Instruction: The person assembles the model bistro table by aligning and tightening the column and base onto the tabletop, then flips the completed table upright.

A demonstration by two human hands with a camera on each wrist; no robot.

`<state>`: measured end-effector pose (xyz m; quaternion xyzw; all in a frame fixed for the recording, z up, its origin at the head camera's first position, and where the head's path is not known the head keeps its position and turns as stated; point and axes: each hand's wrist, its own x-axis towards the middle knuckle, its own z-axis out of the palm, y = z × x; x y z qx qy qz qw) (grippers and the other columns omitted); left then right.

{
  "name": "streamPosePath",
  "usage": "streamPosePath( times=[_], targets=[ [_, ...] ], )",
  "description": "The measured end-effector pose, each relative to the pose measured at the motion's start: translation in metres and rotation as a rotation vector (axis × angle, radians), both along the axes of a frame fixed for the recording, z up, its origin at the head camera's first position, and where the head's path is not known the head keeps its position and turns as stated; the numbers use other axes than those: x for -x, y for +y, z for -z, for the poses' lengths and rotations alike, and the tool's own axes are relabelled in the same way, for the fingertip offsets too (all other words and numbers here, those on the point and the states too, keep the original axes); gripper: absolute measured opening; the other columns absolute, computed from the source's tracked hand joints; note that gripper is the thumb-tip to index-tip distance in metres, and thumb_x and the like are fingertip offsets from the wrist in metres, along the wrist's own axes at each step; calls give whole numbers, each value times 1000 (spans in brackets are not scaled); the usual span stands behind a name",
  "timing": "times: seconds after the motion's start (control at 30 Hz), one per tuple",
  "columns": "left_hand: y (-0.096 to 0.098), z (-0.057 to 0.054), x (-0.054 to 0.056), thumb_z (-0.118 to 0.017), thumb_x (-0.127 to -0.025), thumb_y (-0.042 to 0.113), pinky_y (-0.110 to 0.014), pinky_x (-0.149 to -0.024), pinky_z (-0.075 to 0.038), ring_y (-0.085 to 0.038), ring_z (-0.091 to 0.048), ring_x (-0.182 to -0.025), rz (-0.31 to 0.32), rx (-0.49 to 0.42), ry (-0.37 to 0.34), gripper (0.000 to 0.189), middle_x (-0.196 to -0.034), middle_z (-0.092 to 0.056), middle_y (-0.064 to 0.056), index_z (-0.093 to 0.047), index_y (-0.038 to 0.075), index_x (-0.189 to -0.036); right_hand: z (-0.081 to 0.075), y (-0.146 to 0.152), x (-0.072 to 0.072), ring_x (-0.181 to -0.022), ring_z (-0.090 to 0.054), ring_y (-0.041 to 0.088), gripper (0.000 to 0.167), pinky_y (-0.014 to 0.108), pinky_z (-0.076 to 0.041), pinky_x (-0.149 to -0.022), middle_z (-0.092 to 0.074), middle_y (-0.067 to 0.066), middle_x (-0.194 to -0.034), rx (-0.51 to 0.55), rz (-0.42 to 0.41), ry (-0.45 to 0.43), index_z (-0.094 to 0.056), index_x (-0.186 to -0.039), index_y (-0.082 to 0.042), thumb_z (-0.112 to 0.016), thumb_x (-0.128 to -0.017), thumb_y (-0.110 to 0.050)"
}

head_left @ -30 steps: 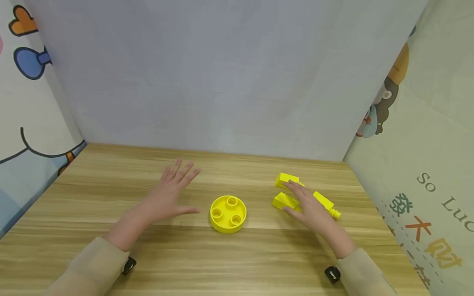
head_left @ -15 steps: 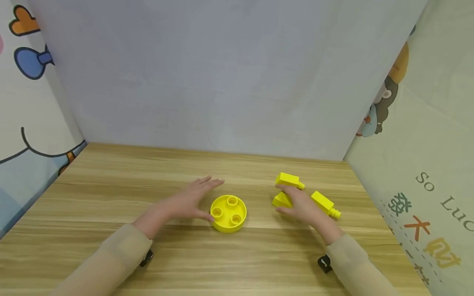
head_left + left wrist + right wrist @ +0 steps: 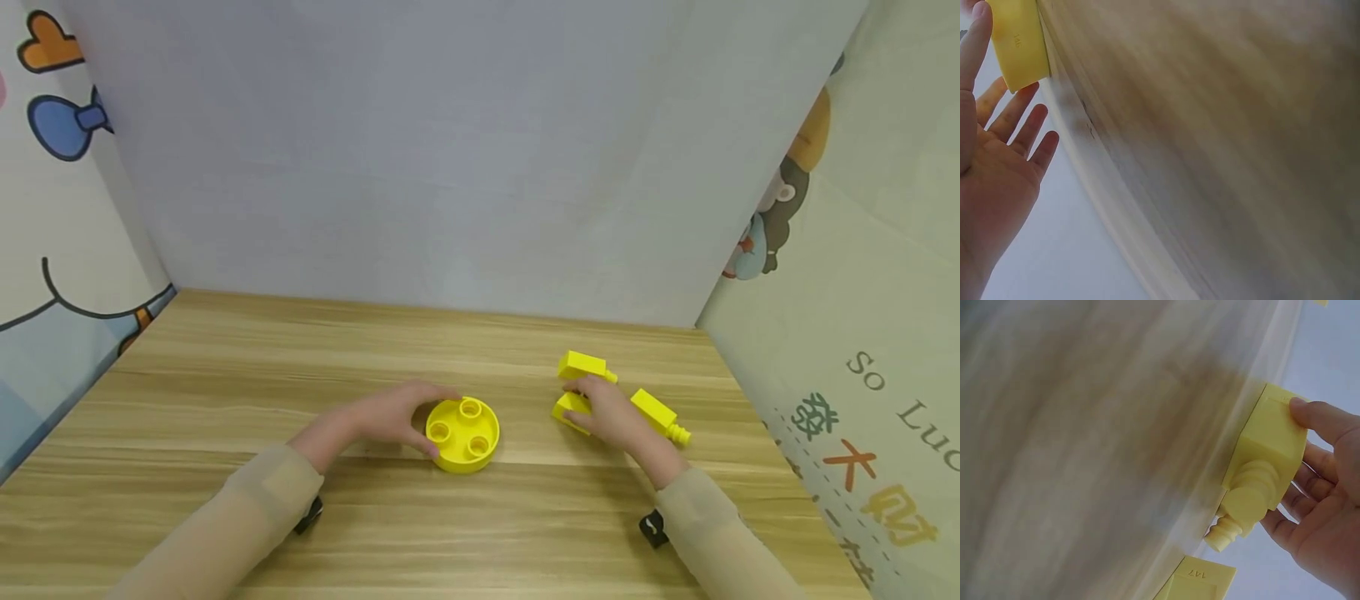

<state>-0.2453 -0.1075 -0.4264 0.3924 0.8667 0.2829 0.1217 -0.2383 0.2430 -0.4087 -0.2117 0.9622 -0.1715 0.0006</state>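
In the head view a round yellow base point(image 3: 453, 457) with three ring-shaped sockets lies on the wooden table. My left hand point(image 3: 382, 417) spans its left side, thumb at the near rim and fingers at the far rim. The left wrist view shows the base's plain side wall point(image 3: 1019, 44) between thumb and fingers. My right hand point(image 3: 617, 417) pinches a yellow block with a ribbed peg point(image 3: 1269, 434), thumb on one face and fingers round the other side. Its peg end is hidden by the hand in the head view.
Two similar yellow pegged blocks lie close by: one block point(image 3: 583, 365) beyond the right hand, another block point(image 3: 652, 406) to its right. A pale cloth wall point(image 3: 450, 167) stands behind the wooden table point(image 3: 465, 533). Printed cloths point(image 3: 862, 333) hang at both sides.
My left hand has moved right and down from beside the base to its rim. My right hand has come down and left, its thumb and fingers closing round the near block.
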Motion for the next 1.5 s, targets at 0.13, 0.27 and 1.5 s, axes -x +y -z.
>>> streamPosePath(
  times=[0.13, 0.27, 1.5],
  targets=[
    [2, 1, 0, -80, -68, 46, -44, -109, -33, -25, -43, -127, -12, 17, -10, 86, -139, -49, -5, -46, 9, -138, -1, -1, -2, -107, -58, 31, 41, 46, -48, -92, -62, 16, -117, -23, -7, 15, -60, -121, 1, -70, -86, -18],
    [3, 2, -1, -80, -68, 46, -43, -108, -33, -25, -43, -127, -24, 30, -16, 85, -139, -49, -4, -47, 10, -138, -3, -4, -5, -103, -60, 29, 40, 44, -50, -88, -63, 15, -114, -16, -17, 34, -62, -120, 0, -70, -86, -19],
    [10, -1, 3, -81, -70, 41, -45, -106, -36, -26, -45, -124, -28, 15, -16, 84, -137, -50, -9, -46, 6, -138, -54, -41, -46, -98, -55, 17, 40, 35, -53, -85, -62, 10, -112, 675, -39, 58, -62, -121, -5, -72, -82, -7]
  ],
)
